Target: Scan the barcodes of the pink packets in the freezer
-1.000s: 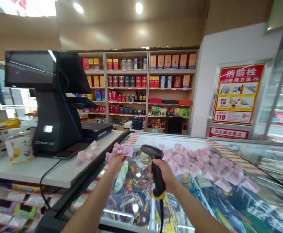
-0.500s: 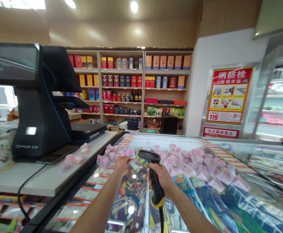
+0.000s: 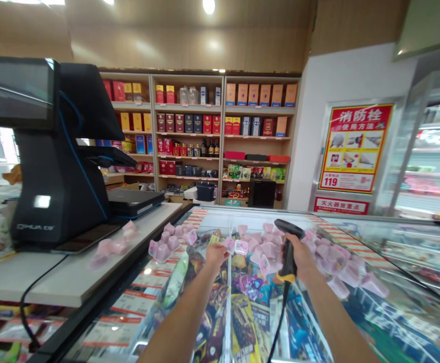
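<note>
My left hand (image 3: 216, 253) reaches over the freezer's glass top, its fingertips pinched on a small pink cup (image 3: 229, 245) with a printed label. Right beside that cup lies another labelled pink cup (image 3: 241, 247). My right hand (image 3: 299, 253) is wrapped round the handle of a black and yellow barcode scanner (image 3: 288, 252), whose head points left above the large spread of pink cups (image 3: 323, 252). A smaller cluster of pink cups (image 3: 166, 247) sits on the glass to the left. The scanner's cord hangs down toward me.
Colourful packaged goods (image 3: 242, 322) show through the freezer glass. On the left, a white counter (image 3: 53, 282) carries a black checkout terminal (image 3: 49, 176) and several pink pieces (image 3: 114, 246). Shelves of boxes and bottles (image 3: 189, 126) stand behind, with a red fire-hydrant sign (image 3: 356, 146) at right.
My left hand has moved right, away from the left cluster, with a pink cup at its fingertips. My right hand has carried the scanner to the right, over the larger spread.
</note>
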